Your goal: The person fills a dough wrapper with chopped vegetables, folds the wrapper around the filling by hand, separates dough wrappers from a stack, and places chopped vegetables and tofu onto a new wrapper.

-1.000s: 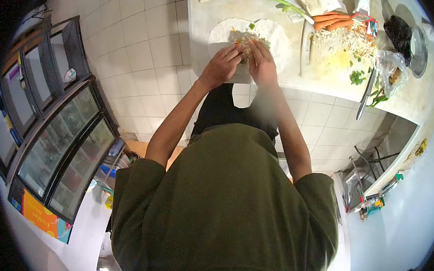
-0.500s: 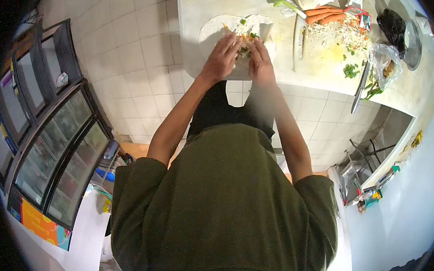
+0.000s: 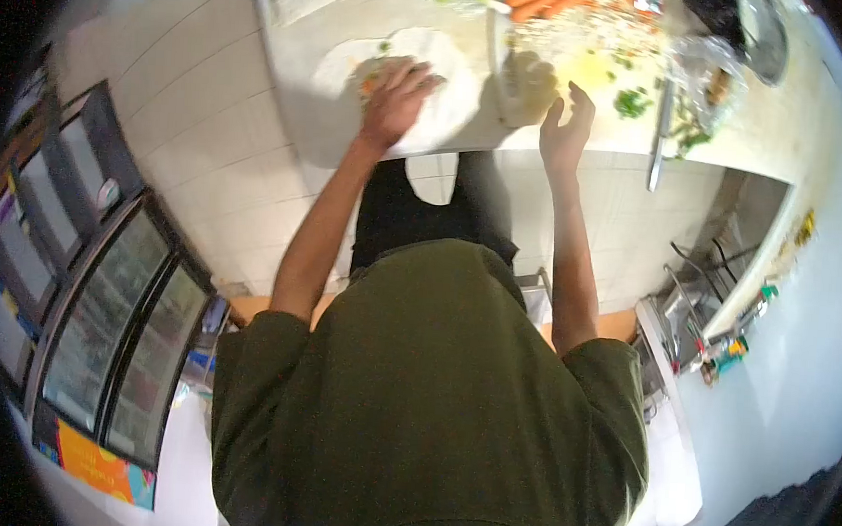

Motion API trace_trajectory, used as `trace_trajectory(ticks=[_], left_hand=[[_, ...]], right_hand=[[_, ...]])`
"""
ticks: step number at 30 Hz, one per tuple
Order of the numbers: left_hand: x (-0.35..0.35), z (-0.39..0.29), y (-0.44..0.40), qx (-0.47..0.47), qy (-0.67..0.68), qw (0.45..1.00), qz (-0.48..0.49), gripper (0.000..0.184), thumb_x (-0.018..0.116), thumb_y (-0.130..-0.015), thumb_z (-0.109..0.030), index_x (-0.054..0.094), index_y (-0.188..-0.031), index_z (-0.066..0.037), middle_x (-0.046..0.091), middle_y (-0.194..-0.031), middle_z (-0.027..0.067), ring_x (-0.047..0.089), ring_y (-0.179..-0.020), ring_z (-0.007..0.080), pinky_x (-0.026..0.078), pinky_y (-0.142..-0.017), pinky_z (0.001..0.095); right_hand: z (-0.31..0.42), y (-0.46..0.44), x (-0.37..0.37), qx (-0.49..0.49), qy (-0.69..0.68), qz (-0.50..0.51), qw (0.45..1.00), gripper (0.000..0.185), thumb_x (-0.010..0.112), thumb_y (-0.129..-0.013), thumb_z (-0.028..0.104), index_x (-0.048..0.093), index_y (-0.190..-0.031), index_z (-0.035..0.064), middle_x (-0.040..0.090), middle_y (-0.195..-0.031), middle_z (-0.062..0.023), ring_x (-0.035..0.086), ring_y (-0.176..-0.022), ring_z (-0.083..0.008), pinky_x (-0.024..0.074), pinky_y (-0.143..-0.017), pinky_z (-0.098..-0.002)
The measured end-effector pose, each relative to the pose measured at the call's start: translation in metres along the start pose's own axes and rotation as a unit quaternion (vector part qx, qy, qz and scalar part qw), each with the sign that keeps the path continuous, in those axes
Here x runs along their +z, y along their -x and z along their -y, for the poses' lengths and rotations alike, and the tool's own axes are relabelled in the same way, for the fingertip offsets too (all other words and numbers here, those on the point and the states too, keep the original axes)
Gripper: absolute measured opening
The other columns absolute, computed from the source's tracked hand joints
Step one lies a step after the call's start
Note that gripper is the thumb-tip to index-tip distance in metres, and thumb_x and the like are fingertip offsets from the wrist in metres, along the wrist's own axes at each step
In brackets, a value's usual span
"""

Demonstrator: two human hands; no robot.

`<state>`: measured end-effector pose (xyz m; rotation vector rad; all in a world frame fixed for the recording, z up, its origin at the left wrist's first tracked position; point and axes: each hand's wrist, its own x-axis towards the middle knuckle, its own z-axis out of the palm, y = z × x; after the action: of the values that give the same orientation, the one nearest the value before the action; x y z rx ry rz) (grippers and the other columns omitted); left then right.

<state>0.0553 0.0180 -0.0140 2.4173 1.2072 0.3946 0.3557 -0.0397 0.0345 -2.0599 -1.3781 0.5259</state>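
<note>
Head view shows the left hand [image 3: 399, 100] palm-down, fingers loosely spread, over chopped filling [image 3: 368, 83] on the white flatbread [image 3: 453, 82], perhaps keeping it gathered, though blur hides the contact, while the empty right hand [image 3: 568, 127] stands apart at the counter edge [image 3: 621, 145], fingers parted.

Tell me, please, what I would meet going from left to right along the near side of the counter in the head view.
Flatbread with the left hand over it, right hand, pile of chopped greens, knife, clear plastic bag.

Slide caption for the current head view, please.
Left hand over filling on flatbread; right hand open, between flatbread and knife.
</note>
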Motion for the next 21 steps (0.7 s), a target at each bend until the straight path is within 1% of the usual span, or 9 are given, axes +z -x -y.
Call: trace_trajectory(ticks=[3, 4, 7, 9, 11, 14, 17, 20, 21], left_hand=[[-0.004, 0.005, -0.002, 0.05, -0.008, 0.999, -0.022, 0.019, 0.063, -0.089, -0.007, 0.072, -0.105, -0.006, 0.068, -0.12, 0.0096, 0.058, -0.123, 0.0307, 0.038, -0.112, 0.0531], [-0.009, 0.0, -0.006, 0.047, -0.005, 0.999, -0.013, 0.019, 0.063, -0.088, -0.008, 0.071, -0.106, -0.007, 0.068, -0.117, 0.0088, 0.058, -0.122, 0.0302, 0.039, -0.111, 0.0517], [-0.022, -0.002, -0.007, 0.014, -0.018, 1.0, -0.009, 0.02, 0.065, -0.087, -0.009, 0.067, -0.107, -0.008, 0.066, -0.116, 0.007, 0.058, -0.12, 0.0287, 0.04, -0.11, 0.0488], [-0.024, 0.004, 0.001, -0.004, -0.051, 0.998, -0.039, 0.023, 0.067, -0.086, -0.011, 0.065, -0.109, -0.009, 0.064, -0.121, 0.0066, 0.056, -0.121, 0.0277, 0.04, -0.11, 0.0471], [-0.033, 0.003, 0.007, -0.025, -0.104, 0.994, -0.033, 0.023, 0.068, -0.086, -0.013, 0.065, -0.109, -0.009, 0.063, -0.12, 0.0079, 0.055, -0.123, 0.028, 0.039, -0.111, 0.0473], [-0.039, 0.005, 0.015, -0.091, -0.067, 0.99, -0.083, 0.024, 0.068, -0.088, -0.016, 0.065, -0.11, -0.008, 0.064, -0.115, 0.0095, 0.057, -0.118, 0.0305, 0.042, -0.106, 0.0485], [-0.025, 0.011, 0.009, -0.229, 0.004, 0.964, -0.133, 0.029, 0.07, -0.088, -0.023, 0.066, -0.111, -0.007, 0.066, -0.112, 0.0105, 0.06, -0.11, 0.0327, 0.045, -0.098, 0.0498], [-0.018, 0.011, -0.021, -0.321, -0.02, 0.927, -0.191, 0.029, 0.072, -0.087, -0.027, 0.068, -0.109, -0.008, 0.067, -0.107, 0.0111, 0.062, -0.101, 0.0337, 0.046, -0.09, 0.0484], [-0.016, 0.011, -0.028, -0.339, -0.024, 0.922, -0.184, 0.027, 0.072, -0.087, -0.028, 0.069, -0.107, -0.009, 0.067, -0.106, 0.0108, 0.062, -0.1, 0.0335, 0.046, -0.089, 0.048]], right_hand=[[-0.085, -0.021, -0.036, 0.001, 0.168, -0.065, 0.984, 0.054, 0.063, -0.095, 0.015, 0.044, -0.141, -0.0042, 0.042, -0.139, -0.0396, 0.044, -0.129, -0.053, 0.0405, -0.106, -0.0563], [-0.102, -0.029, -0.048, 0.054, 0.199, -0.053, 0.977, 0.066, 0.064, -0.094, 0.024, 0.037, -0.148, -0.0031, 0.03, -0.143, -0.0485, 0.038, -0.131, -0.06, 0.0383, -0.108, -0.0592], [-0.141, -0.054, -0.059, 0.07, 0.212, -0.028, 0.974, 0.05, 0.063, -0.095, 0.022, 0.054, -0.14, 0.0024, 0.052, -0.134, -0.0359, 0.052, -0.124, -0.0503, 0.043, -0.106, -0.0525], [-0.15, -0.064, -0.071, -0.033, 0.176, -0.014, 0.984, 0.034, 0.063, -0.095, 0.019, 0.066, -0.125, 0.003, 0.065, -0.12, -0.0255, 0.059, -0.113, -0.0429, 0.0476, -0.1, -0.0483], [-0.126, -0.067, -0.078, -0.017, 0.211, -0.008, 0.977, 0.025, 0.062, -0.095, 0.017, 0.071, -0.114, 0.0017, 0.069, -0.11, -0.0212, 0.062, -0.105, -0.0396, 0.0494, -0.094, -0.0471], [-0.116, -0.072, -0.082, -0.038, 0.2, -0.042, 0.978, 0.026, 0.062, -0.097, 0.018, 0.071, -0.114, 0.0017, 0.07, -0.104, -0.0203, 0.065, -0.097, -0.0392, 0.0506, -0.088, -0.0468], [-0.108, -0.072, -0.081, 0.008, 0.179, -0.069, 0.981, 0.026, 0.062, -0.097, 0.019, 0.072, -0.114, 0.0012, 0.07, -0.101, -0.0204, 0.066, -0.092, -0.0365, 0.0529, -0.081, -0.0451], [-0.099, -0.067, -0.08, 0.067, 0.15, -0.071, 0.984, 0.025, 0.064, -0.097, 0.018, 0.073, -0.113, 0.0012, 0.07, -0.098, -0.0189, 0.068, -0.087, -0.0324, 0.0538, -0.077, -0.0426], [-0.102, -0.065, -0.079, 0.06, 0.17, -0.082, 0.98, 0.024, 0.067, -0.096, 0.018, 0.073, -0.111, -0.0003, 0.07, -0.094, -0.0176, 0.067, -0.08, -0.027, 0.0534, -0.072, -0.0381]])
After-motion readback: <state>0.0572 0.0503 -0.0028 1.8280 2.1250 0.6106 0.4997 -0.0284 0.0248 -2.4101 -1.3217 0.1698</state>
